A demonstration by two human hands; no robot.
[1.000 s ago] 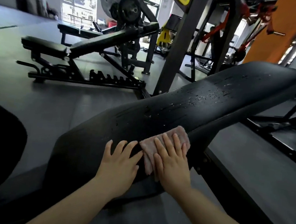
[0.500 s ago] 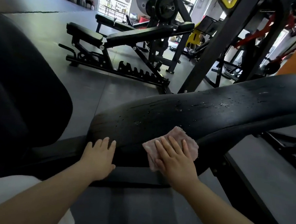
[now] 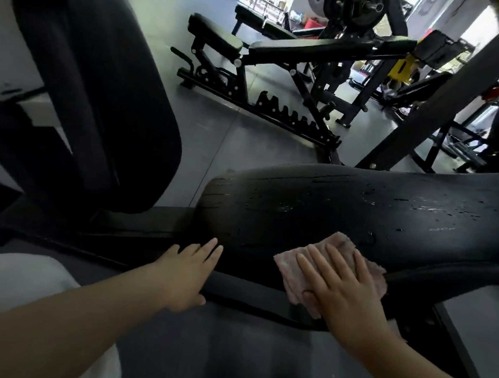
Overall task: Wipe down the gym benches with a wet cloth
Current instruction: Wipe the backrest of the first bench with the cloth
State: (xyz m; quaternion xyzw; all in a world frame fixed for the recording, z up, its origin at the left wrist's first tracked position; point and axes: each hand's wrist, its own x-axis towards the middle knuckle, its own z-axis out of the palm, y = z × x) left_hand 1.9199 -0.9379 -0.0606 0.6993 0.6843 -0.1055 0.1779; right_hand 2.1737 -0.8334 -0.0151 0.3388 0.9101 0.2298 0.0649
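Observation:
A long black bench pad (image 3: pixel 347 211) stretches from the middle of the view to the right, its cracked surface spotted with water drops. A pink cloth (image 3: pixel 343 251) lies on the pad's near side. My right hand (image 3: pixel 345 288) presses flat on the cloth with straight, spread fingers. My left hand (image 3: pixel 190 272) rests open on the near left end of the pad, fingers straight and together, holding nothing.
A second black pad (image 3: pixel 99 86) stands upright at the left. A dark frame bar (image 3: pixel 262 291) runs under the bench. Another adjustable bench (image 3: pixel 287 51) stands on the grey floor beyond, with a weight rack (image 3: pixel 363 6) and a slanted steel post (image 3: pixel 456 87) behind.
My left hand has slid left along the pad to its end. My right hand and the cloth stay near the same spot on the pad. My view has turned left, showing more of the upright pad.

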